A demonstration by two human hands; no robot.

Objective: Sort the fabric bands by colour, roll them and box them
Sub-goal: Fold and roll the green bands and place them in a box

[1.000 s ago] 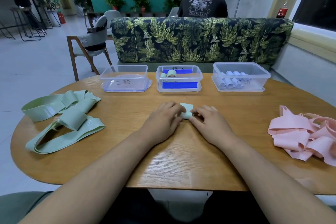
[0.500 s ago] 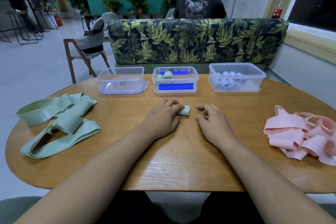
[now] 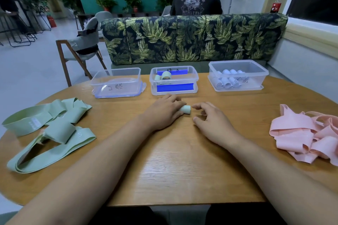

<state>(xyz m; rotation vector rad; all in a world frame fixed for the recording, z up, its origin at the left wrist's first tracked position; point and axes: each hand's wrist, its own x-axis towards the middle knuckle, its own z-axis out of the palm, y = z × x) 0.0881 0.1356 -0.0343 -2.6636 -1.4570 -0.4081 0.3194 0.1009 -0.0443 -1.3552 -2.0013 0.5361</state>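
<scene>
Boxes (image 3: 195,80), three, stand behind; left grip (image 3: 164,112) holds one green roll (image 3: 185,109)

Two bare forearms are seen over the wooden table (image 3: 182,170), uncovered from the wrists back to the lower corners of the view. Whether sleeves are worn higher up cannot be told. The left hand (image 3: 164,113) and the right hand (image 3: 212,124) are likewise uncovered. Below the near edge of the table, dark clothing is seen over both legs, parted in the middle by a paler grey gap. Its cut and fabric cannot be made out.
</scene>
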